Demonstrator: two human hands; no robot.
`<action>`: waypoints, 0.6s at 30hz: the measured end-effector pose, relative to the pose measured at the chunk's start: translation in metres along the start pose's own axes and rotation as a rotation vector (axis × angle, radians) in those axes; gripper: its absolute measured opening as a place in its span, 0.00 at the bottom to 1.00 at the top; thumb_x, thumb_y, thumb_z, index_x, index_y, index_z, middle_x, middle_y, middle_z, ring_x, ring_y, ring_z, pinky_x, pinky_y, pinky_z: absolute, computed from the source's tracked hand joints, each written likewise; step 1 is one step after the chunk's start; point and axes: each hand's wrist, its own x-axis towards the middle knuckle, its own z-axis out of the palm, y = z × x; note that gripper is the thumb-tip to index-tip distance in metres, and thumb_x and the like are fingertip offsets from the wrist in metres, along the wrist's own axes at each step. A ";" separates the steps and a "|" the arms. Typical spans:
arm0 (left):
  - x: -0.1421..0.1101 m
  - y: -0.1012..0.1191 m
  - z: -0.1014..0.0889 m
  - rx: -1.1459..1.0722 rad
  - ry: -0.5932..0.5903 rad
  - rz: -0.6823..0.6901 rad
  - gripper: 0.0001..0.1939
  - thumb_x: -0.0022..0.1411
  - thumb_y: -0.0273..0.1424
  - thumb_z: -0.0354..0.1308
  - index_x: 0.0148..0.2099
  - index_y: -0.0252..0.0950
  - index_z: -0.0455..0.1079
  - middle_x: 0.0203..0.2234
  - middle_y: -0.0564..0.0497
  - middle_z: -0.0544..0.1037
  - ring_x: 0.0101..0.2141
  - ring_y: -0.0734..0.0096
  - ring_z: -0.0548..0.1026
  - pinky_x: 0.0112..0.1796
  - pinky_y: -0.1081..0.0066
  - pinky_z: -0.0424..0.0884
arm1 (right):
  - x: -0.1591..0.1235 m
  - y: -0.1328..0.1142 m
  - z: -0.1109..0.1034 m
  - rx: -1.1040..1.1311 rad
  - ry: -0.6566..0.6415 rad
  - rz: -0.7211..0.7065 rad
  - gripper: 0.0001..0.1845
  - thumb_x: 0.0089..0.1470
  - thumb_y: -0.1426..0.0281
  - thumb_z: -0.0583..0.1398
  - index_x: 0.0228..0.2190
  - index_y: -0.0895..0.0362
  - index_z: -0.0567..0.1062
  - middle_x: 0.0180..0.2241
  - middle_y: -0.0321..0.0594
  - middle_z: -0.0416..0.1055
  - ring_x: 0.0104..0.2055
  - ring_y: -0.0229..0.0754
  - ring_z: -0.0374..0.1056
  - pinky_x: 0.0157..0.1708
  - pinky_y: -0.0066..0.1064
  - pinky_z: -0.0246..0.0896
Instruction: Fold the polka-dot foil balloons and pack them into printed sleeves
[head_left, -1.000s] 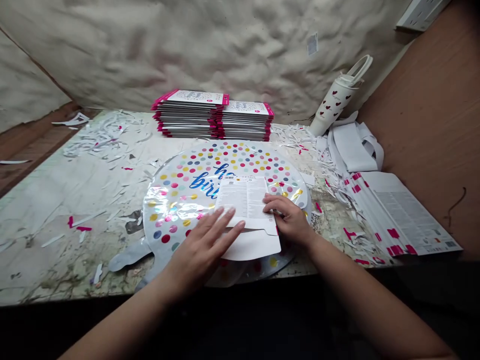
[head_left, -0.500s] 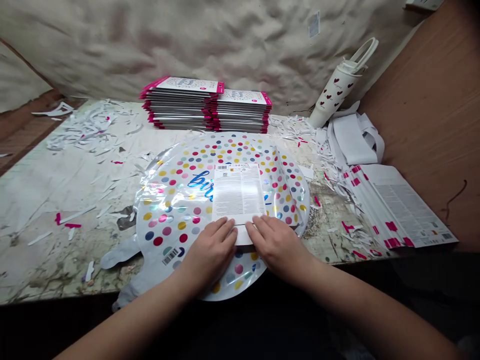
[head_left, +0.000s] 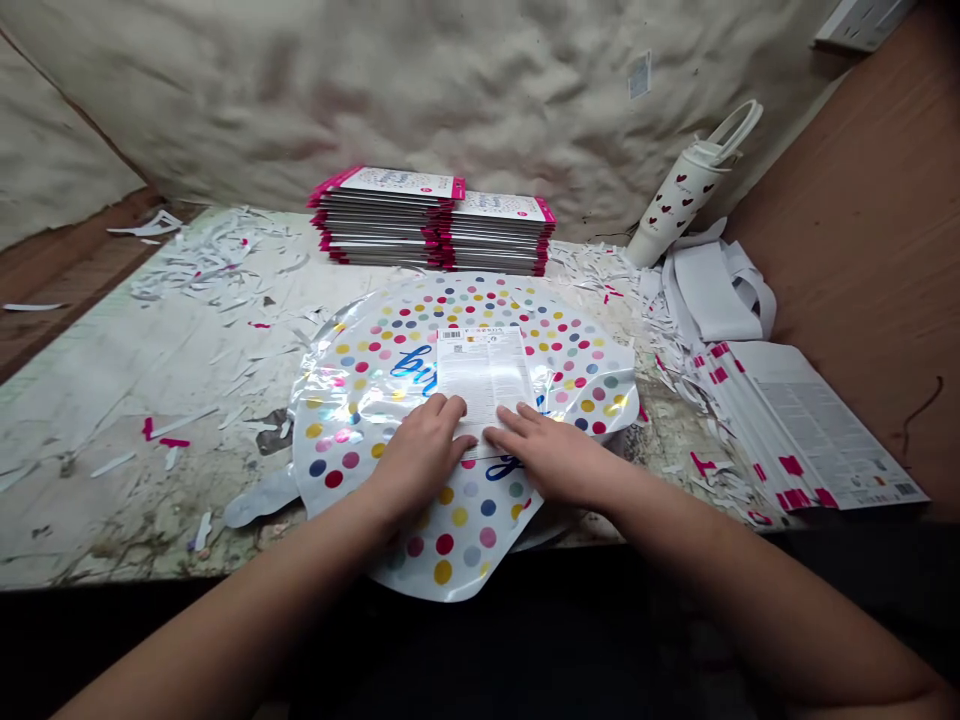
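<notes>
A flat, shiny balloon with coloured dots and blue lettering lies in front of me, its lower part hanging over the table's near edge. On its middle rests a white printed card with small text and a barcode. My left hand lies on the card's lower left edge, fingers stretched out and thumb pointing inward. From the other side, my right hand presses flat fingers on the card's lower right part. Both palms hide pieces of the balloon and the card's lower corners.
Two stacks of pink-edged packs stand at the back. A white tumbler with hearts leans at the back right. Near it lie a white paper coil and a fanned pile of printed cards. Paper scraps litter the table.
My hands have slid up onto the card, and the strip below its fold no longer shows. The balloon's right side now lies flatter, with more lettering visible beneath the card. The view has shifted slightly.
</notes>
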 end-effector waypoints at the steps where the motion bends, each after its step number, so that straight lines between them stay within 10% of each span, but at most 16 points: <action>1: -0.006 0.003 -0.001 -0.043 0.036 0.027 0.08 0.59 0.32 0.49 0.40 0.35 0.65 0.37 0.45 0.70 0.38 0.59 0.69 0.39 0.62 0.66 | 0.001 -0.003 0.001 -0.033 -0.033 -0.009 0.30 0.51 0.75 0.56 0.55 0.53 0.58 0.59 0.52 0.54 0.56 0.55 0.56 0.42 0.42 0.62; 5: -0.033 0.027 -0.006 -0.586 -0.162 -0.013 0.11 0.59 0.38 0.51 0.31 0.36 0.67 0.26 0.49 0.71 0.28 0.68 0.69 0.32 0.69 0.67 | 0.005 -0.013 -0.001 -0.207 -0.021 0.080 0.26 0.54 0.75 0.53 0.55 0.56 0.59 0.55 0.59 0.58 0.45 0.56 0.67 0.30 0.41 0.66; 8: -0.038 0.036 -0.003 -1.261 -0.475 -0.438 0.15 0.59 0.43 0.51 0.35 0.36 0.67 0.27 0.50 0.73 0.22 0.75 0.70 0.24 0.74 0.66 | 0.004 -0.014 -0.010 -0.269 0.119 0.041 0.21 0.56 0.76 0.50 0.52 0.64 0.64 0.49 0.61 0.65 0.38 0.52 0.68 0.28 0.39 0.65; 11: -0.026 0.031 0.001 -1.684 -0.296 -0.719 0.13 0.59 0.39 0.54 0.38 0.34 0.67 0.32 0.47 0.75 0.28 0.74 0.74 0.30 0.74 0.70 | -0.004 -0.015 -0.014 -0.295 0.334 -0.054 0.19 0.57 0.77 0.48 0.48 0.68 0.68 0.46 0.58 0.69 0.37 0.49 0.68 0.32 0.39 0.65; 18: -0.010 0.028 0.005 -1.842 -0.029 -0.887 0.03 0.55 0.25 0.59 0.33 0.33 0.67 0.23 0.53 0.73 0.25 0.77 0.74 0.29 0.76 0.72 | -0.015 -0.020 0.003 -0.174 0.529 -0.071 0.17 0.57 0.78 0.48 0.43 0.68 0.73 0.42 0.58 0.72 0.39 0.48 0.68 0.35 0.39 0.66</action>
